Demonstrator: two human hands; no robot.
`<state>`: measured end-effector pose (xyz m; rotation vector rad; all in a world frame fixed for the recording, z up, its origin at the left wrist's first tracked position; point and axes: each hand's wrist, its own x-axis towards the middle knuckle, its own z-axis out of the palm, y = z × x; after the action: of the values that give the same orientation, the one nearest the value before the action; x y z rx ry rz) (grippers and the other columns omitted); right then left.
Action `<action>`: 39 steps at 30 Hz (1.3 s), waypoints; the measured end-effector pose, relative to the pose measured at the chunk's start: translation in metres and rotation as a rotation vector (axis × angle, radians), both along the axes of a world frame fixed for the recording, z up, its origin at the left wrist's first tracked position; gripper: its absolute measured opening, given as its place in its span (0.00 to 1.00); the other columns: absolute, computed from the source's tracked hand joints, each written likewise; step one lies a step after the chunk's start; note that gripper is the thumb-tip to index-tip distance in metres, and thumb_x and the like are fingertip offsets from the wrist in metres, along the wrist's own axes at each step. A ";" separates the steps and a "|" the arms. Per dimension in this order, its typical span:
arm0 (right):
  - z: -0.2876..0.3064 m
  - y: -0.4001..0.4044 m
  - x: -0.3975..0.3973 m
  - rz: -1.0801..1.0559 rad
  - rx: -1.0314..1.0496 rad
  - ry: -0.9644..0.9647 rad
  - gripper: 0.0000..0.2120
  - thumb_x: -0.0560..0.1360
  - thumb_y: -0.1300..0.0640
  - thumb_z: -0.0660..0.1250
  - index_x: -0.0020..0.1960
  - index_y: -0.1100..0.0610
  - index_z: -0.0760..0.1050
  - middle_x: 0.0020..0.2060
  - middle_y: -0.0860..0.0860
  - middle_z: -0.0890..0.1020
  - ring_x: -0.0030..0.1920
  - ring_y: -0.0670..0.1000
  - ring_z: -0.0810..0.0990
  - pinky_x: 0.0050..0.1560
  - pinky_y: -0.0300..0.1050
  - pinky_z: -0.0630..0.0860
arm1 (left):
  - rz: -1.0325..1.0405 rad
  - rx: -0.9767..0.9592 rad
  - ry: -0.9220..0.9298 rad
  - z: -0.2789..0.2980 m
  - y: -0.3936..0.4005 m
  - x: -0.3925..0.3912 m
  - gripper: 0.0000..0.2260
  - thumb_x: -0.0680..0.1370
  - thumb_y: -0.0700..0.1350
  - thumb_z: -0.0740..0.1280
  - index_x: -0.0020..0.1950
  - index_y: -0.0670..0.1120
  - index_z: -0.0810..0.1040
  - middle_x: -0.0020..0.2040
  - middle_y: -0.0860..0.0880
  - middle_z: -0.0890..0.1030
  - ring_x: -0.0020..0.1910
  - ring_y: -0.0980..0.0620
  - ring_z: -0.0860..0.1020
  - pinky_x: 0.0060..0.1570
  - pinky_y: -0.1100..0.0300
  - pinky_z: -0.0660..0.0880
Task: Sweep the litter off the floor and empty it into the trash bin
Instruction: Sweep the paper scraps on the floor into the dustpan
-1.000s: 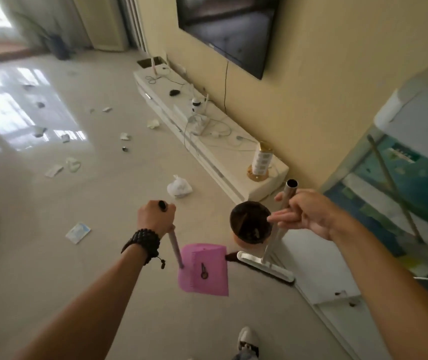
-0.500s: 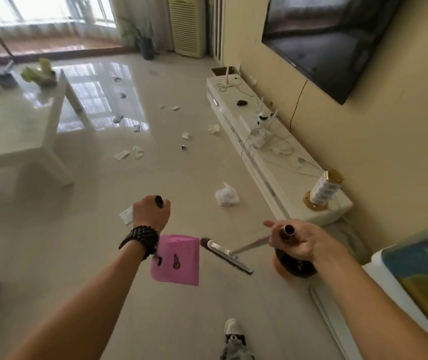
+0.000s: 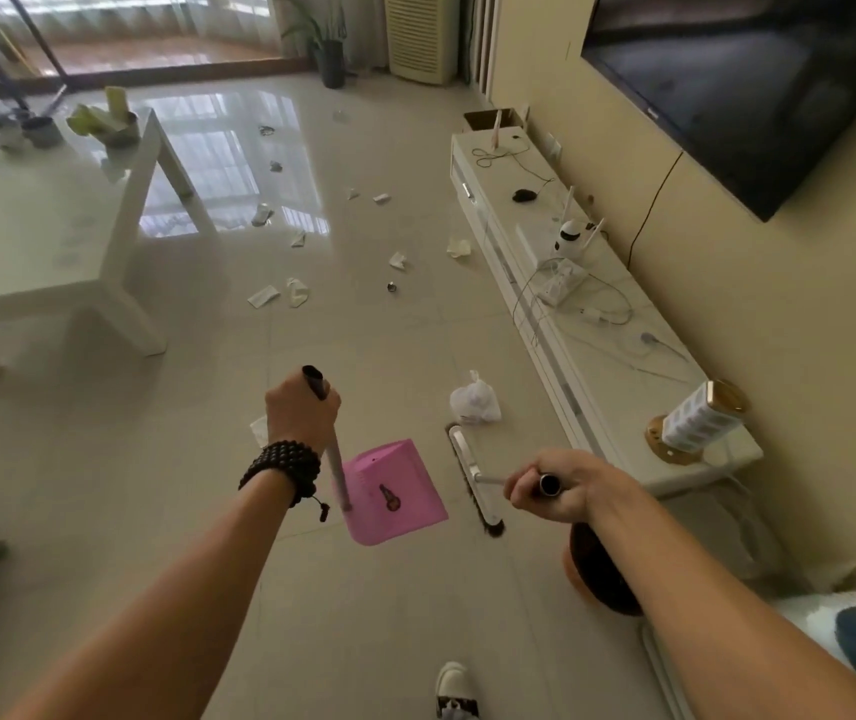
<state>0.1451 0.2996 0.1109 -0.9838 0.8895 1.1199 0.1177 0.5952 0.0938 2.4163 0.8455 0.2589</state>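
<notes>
Two hands: both closed around long handles, one tool each.
Left hand (image 3: 303, 410): fist wrapped near the top of the dustpan's pole, a dark bead bracelet (image 3: 283, 467) on the wrist.
Dustpan (image 3: 393, 493): pink, hanging at the pole's lower end over bare tile between the two arms.
Right hand (image 3: 556, 488): gripping the top end of the broom handle, its dark tip showing between the fingers.
Broom head (image 3: 472, 480): white bar with dark bristles, just right of the dustpan; its far end lies near the white bag.
White bag (image 3: 474, 400): knotted, on the floor just beside the front edge of the TV cabinet.
Litter (image 3: 280, 293): paper scraps and small bits scattered over the glossy tiles farther ahead, between table and cabinet.
Trash bin (image 3: 600, 574): dark, round, partly hidden under the right forearm, close to the cabinet's near end.
TV cabinet (image 3: 618, 366): long, low and white, its edge bounding the right side of the floor.
White table (image 3: 36, 252): its corner and legs close off the left.
Open room: a wide lane of tile runs between those two edges toward the window.
Shoe (image 3: 454, 688): at the bottom edge, on clear floor.
</notes>
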 end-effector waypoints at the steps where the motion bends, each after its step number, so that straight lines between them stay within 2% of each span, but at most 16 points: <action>1: -0.006 0.002 0.012 -0.062 0.021 0.010 0.09 0.81 0.70 0.49 0.48 0.66 0.66 0.29 0.58 0.70 0.16 0.51 0.68 0.14 0.35 0.69 | -0.001 0.003 -0.005 -0.003 0.001 0.009 0.06 0.75 0.40 0.70 0.41 0.37 0.81 0.38 0.39 0.84 0.37 0.42 0.80 0.38 0.55 0.74; 6: -0.020 0.003 0.061 -0.215 -0.005 -0.005 0.11 0.83 0.63 0.55 0.42 0.61 0.67 0.18 0.56 0.67 0.13 0.47 0.64 0.12 0.33 0.65 | 0.003 -0.041 0.006 -0.018 0.006 0.055 0.05 0.74 0.39 0.69 0.45 0.37 0.81 0.39 0.39 0.83 0.38 0.42 0.79 0.40 0.55 0.74; 8: -0.026 0.003 0.081 -0.245 -0.033 -0.006 0.12 0.82 0.65 0.51 0.42 0.61 0.66 0.18 0.54 0.66 0.13 0.47 0.64 0.12 0.33 0.65 | -0.008 -0.050 0.018 -0.027 0.009 0.078 0.05 0.74 0.39 0.69 0.44 0.36 0.81 0.39 0.39 0.83 0.37 0.41 0.80 0.39 0.55 0.74; 10: -0.028 0.006 0.094 -0.238 -0.011 -0.005 0.14 0.82 0.66 0.48 0.41 0.60 0.66 0.20 0.53 0.66 0.13 0.46 0.65 0.13 0.33 0.66 | 0.001 -0.070 0.026 -0.035 0.013 0.100 0.05 0.75 0.39 0.68 0.43 0.37 0.79 0.37 0.41 0.81 0.31 0.47 0.76 0.33 0.61 0.70; 12: -0.032 0.006 0.102 -0.148 -0.040 0.000 0.11 0.82 0.66 0.51 0.42 0.61 0.67 0.26 0.54 0.69 0.17 0.47 0.69 0.15 0.35 0.70 | -0.007 -0.106 0.054 -0.045 0.017 0.127 0.05 0.75 0.38 0.68 0.42 0.38 0.78 0.33 0.46 0.77 0.25 0.57 0.71 0.25 0.69 0.62; 14: -0.041 -0.004 0.107 0.079 -0.166 0.029 0.05 0.78 0.69 0.55 0.46 0.66 0.69 0.33 0.59 0.75 0.23 0.50 0.74 0.17 0.38 0.75 | -0.034 -0.136 0.063 -0.049 0.020 0.154 0.06 0.76 0.38 0.67 0.39 0.39 0.75 0.30 0.49 0.75 0.25 0.57 0.73 0.21 0.69 0.67; 17: -0.061 -0.008 0.129 0.179 -0.239 0.080 0.07 0.75 0.70 0.55 0.51 0.68 0.70 0.27 0.57 0.74 0.18 0.45 0.68 0.13 0.34 0.67 | -0.072 -0.142 0.073 -0.061 0.027 0.195 0.08 0.76 0.37 0.65 0.37 0.42 0.71 0.28 0.50 0.72 0.24 0.55 0.73 0.20 0.69 0.63; 18: -0.070 -0.004 0.143 0.150 -0.241 0.076 0.06 0.77 0.67 0.56 0.49 0.66 0.71 0.25 0.54 0.71 0.16 0.44 0.65 0.12 0.33 0.63 | -0.074 -0.146 0.084 -0.069 0.031 0.208 0.09 0.75 0.38 0.65 0.36 0.42 0.71 0.28 0.50 0.72 0.25 0.52 0.74 0.22 0.70 0.62; 19: -0.076 0.002 0.154 0.135 -0.259 0.051 0.06 0.79 0.63 0.57 0.46 0.64 0.70 0.24 0.52 0.69 0.15 0.43 0.63 0.11 0.31 0.61 | -0.082 -0.130 0.092 -0.074 0.033 0.218 0.09 0.75 0.38 0.65 0.35 0.43 0.70 0.28 0.49 0.73 0.27 0.48 0.76 0.25 0.65 0.66; 20: -0.084 0.007 0.164 0.126 -0.313 0.023 0.11 0.81 0.56 0.60 0.43 0.61 0.69 0.25 0.51 0.69 0.15 0.42 0.63 0.12 0.31 0.60 | -0.093 -0.114 0.096 -0.078 0.036 0.226 0.09 0.74 0.38 0.66 0.35 0.43 0.70 0.29 0.48 0.73 0.30 0.44 0.77 0.28 0.60 0.70; 22: -0.101 0.014 0.182 0.162 -0.415 -0.023 0.19 0.83 0.47 0.59 0.39 0.58 0.67 0.22 0.49 0.69 0.15 0.43 0.63 0.12 0.30 0.60 | -0.083 -0.101 0.092 -0.090 0.040 0.242 0.07 0.75 0.38 0.67 0.37 0.41 0.72 0.32 0.46 0.75 0.30 0.45 0.75 0.31 0.58 0.70; 24: -0.120 0.014 0.196 0.175 -0.487 -0.025 0.20 0.84 0.47 0.55 0.37 0.57 0.66 0.20 0.49 0.68 0.15 0.43 0.63 0.13 0.30 0.60 | -0.046 -0.119 0.097 -0.100 0.042 0.255 0.05 0.76 0.39 0.68 0.43 0.37 0.76 0.36 0.44 0.79 0.31 0.47 0.74 0.33 0.60 0.68; 27: -0.139 0.008 0.218 0.221 -0.563 -0.012 0.19 0.83 0.49 0.54 0.38 0.57 0.68 0.20 0.50 0.67 0.16 0.44 0.63 0.14 0.31 0.60 | -0.013 -0.133 0.103 -0.119 0.042 0.272 0.05 0.76 0.41 0.68 0.45 0.39 0.78 0.39 0.41 0.83 0.38 0.42 0.80 0.39 0.57 0.71; 32: -0.174 -0.005 0.303 0.361 -0.607 -0.095 0.16 0.83 0.59 0.51 0.41 0.62 0.71 0.25 0.53 0.70 0.18 0.45 0.65 0.14 0.31 0.61 | 0.033 -0.114 0.142 -0.172 0.025 0.321 0.10 0.80 0.45 0.65 0.48 0.38 0.78 0.40 0.43 0.80 0.40 0.45 0.75 0.42 0.56 0.69; 35: -0.198 -0.008 0.352 0.462 -0.649 -0.122 0.14 0.82 0.63 0.49 0.43 0.63 0.69 0.29 0.54 0.70 0.16 0.45 0.64 0.14 0.31 0.61 | 0.073 -0.183 0.175 -0.205 0.014 0.347 0.12 0.81 0.47 0.64 0.50 0.38 0.78 0.41 0.44 0.78 0.42 0.44 0.75 0.44 0.55 0.70; 39: -0.218 0.007 0.399 0.567 -0.625 -0.133 0.12 0.83 0.63 0.46 0.57 0.64 0.67 0.33 0.56 0.70 0.16 0.45 0.65 0.13 0.32 0.63 | 0.113 -0.214 0.177 -0.235 0.010 0.371 0.10 0.81 0.46 0.64 0.52 0.38 0.77 0.44 0.43 0.79 0.41 0.46 0.76 0.41 0.56 0.70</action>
<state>0.5443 0.3063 -0.1068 -1.8900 0.8940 1.2435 0.4887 0.6050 -0.1410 2.2175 1.0354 -0.0047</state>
